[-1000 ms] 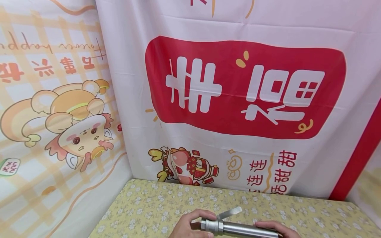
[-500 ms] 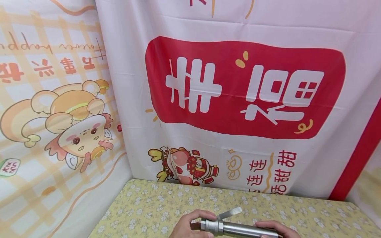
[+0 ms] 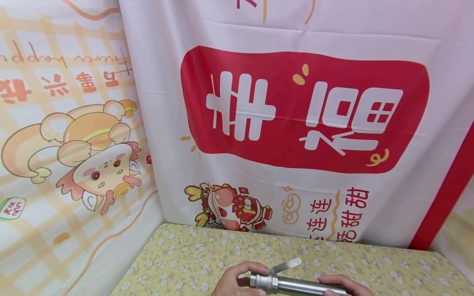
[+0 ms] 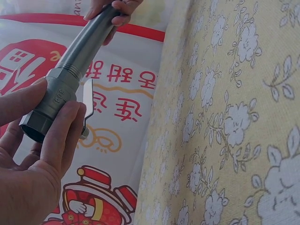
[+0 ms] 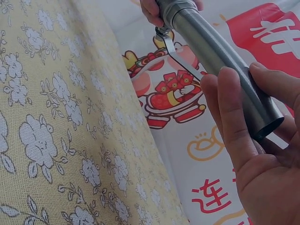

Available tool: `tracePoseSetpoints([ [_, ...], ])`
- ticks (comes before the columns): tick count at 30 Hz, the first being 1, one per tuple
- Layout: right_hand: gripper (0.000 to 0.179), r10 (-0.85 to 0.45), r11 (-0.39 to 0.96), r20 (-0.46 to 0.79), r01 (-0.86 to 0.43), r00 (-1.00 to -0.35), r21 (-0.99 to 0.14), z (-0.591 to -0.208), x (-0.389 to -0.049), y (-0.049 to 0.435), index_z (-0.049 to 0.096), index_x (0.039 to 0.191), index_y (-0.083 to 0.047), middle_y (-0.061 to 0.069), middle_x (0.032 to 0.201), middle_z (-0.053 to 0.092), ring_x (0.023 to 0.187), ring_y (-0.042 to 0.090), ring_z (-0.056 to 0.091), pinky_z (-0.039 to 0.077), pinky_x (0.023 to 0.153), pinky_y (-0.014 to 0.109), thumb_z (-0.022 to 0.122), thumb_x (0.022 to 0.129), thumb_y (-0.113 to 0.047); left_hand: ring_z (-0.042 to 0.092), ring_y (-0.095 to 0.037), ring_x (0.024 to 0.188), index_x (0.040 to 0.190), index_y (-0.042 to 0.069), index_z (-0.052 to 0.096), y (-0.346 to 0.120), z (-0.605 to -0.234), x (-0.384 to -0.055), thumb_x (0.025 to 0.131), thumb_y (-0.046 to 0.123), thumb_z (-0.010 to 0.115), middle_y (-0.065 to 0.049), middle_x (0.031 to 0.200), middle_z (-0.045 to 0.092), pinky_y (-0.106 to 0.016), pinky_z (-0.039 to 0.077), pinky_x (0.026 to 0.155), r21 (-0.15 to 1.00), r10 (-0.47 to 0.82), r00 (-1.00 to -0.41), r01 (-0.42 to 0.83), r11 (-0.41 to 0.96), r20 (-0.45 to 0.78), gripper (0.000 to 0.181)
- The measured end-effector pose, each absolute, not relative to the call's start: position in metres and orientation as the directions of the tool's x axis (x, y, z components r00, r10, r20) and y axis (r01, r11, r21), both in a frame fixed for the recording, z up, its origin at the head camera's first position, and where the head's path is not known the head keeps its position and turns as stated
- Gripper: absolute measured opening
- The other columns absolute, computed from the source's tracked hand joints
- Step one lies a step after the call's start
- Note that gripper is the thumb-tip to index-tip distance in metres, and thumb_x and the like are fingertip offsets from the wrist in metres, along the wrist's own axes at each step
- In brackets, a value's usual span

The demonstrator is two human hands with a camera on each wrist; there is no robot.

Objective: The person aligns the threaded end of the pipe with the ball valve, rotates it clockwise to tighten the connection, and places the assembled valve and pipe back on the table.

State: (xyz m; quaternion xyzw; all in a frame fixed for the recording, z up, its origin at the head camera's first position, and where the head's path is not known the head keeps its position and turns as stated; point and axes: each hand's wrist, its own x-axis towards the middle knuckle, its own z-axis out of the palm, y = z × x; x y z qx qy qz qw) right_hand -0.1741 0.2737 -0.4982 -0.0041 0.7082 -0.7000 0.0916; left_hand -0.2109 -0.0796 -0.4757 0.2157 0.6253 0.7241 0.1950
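Note:
A steel ball valve (image 4: pixel 58 96) is joined to a smooth metal pipe (image 5: pixel 215 51), and the two are held level above the table in the head view. My left hand (image 3: pixel 235 280) grips the valve body, thumb on one side and fingers on the other. The valve's open hexagonal end faces my left palm. Its flat lever (image 3: pixel 286 265) sticks out at a slant, away from me. Around the pipe's far end, my right hand (image 5: pixel 267 154) curls its thumb and fingers. That end is a plain open tube, seen in the right wrist view.
A yellow cloth with white flowers covers the table (image 3: pixel 185 255). Behind it hangs a white banner (image 3: pixel 166 164) with a red panel and printed characters. Another printed cloth (image 3: pixel 44 230) with a cartoon animal hangs at the left.
My right thumb and fingers have shifted slightly on the pipe, the thumb now showing at its near side. The valve and my left hand have hardly moved.

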Motion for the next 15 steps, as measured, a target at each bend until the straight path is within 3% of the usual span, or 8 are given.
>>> tracePoseSetpoints([
  [15, 0.051, -0.049, -0.008, -0.117, 0.117, -0.992, -0.993, -0.4984, -0.1721, 0.2659, 0.070, 0.135, 0.007, 0.016, 0.120, 0.078, 0.105, 0.034, 0.077, 0.067, 0.086, 0.047, 0.080, 0.099, -0.027, 0.071, -0.025, 0.111, 0.133, 0.004, 0.075, -0.0786, -0.4730, -0.2123, 0.097, 0.015, 0.079, -0.009, 0.140, 0.069, -0.037, 0.062, 0.096, 0.988, 0.550, -0.834, -0.052, -0.142, 0.035, 0.038],
])
